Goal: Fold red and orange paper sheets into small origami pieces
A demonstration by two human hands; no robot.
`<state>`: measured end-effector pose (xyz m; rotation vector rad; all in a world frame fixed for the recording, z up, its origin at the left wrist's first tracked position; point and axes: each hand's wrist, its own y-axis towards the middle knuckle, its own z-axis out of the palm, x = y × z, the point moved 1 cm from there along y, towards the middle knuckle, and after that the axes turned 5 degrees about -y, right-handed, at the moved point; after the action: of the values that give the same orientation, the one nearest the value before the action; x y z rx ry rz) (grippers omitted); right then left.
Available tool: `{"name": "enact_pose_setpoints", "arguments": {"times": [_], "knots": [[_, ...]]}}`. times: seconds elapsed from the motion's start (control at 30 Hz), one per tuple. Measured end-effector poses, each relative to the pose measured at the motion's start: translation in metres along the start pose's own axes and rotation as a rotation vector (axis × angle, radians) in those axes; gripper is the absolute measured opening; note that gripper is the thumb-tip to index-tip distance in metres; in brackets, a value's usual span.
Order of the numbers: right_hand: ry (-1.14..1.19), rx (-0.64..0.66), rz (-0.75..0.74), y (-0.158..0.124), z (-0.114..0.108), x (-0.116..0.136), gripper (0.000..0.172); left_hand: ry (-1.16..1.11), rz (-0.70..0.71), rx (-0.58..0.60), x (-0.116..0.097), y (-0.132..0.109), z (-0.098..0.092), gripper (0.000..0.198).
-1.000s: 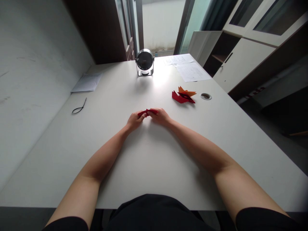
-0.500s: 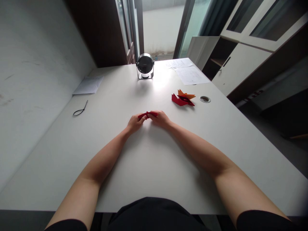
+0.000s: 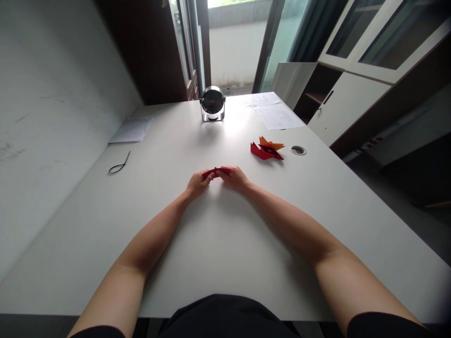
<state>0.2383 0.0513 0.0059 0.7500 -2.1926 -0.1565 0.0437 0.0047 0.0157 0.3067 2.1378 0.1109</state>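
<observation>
My left hand and my right hand meet at the middle of the white table. Both pinch a small folded piece of red paper between their fingertips, just above the tabletop. The fingers of each hand are curled closed on the paper, the left at its left end and the right at its right end. Most of the paper is hidden by the fingers.
Folded red and orange paper shapes lie to the right, beside a round cable hole. A small round desk fan stands at the back. Printed sheets lie far right, a paper and a black cable tie at left.
The camera has tilted up a little, so everything sits lower in the view. Both hands stay together on the red paper with only small finger movement.
</observation>
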Motion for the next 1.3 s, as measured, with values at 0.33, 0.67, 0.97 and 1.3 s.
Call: {"name": "enact_pose_setpoints", "arguments": {"times": [0.33, 0.67, 0.97, 1.3], "knots": [[0.055, -0.092, 0.083, 0.0018, -0.0024, -0.0032, 0.048, -0.003, -0.009, -0.006, 0.0036, 0.0017, -0.0002, 0.042], [0.124, -0.203, 0.128, 0.0005, -0.0014, -0.0007, 0.06, 0.014, -0.001, -0.022, 0.0021, 0.0004, 0.0, 0.042], [0.145, -0.222, 0.166, -0.0012, -0.0027, -0.0032, 0.067, 0.013, -0.003, -0.024, 0.0016, 0.0, -0.0008, 0.044], [0.129, -0.215, 0.137, -0.0001, -0.0056, -0.0038, 0.066, -0.036, -0.005, -0.062, 0.0028, -0.0006, -0.0009, 0.043]]}}
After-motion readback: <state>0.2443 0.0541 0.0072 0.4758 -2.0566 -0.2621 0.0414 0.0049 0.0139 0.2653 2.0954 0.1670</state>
